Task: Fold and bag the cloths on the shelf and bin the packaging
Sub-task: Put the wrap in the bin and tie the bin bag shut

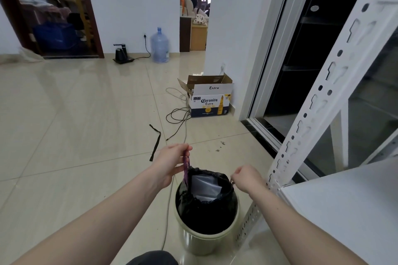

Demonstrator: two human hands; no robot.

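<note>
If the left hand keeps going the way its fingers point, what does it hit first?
Probably nothing close: the left hand, pinching a purple strip, points forward-right over bare floor. The box lies farther along, though depth is unclear.

You have a glossy cream tiled floor (75, 114) under you. On it, close in front of you, stands a pale bin (200, 241) lined with a black bag, just beside the white shelf post (318, 101). Farther off, a beer carton (210, 101) sits against the wall, with loose cables (176, 114) trailing beside it and a black strap (155, 142) lying flat. Near the far wall stand a water bottle (159, 46) and a black kettle (120, 54).
</note>
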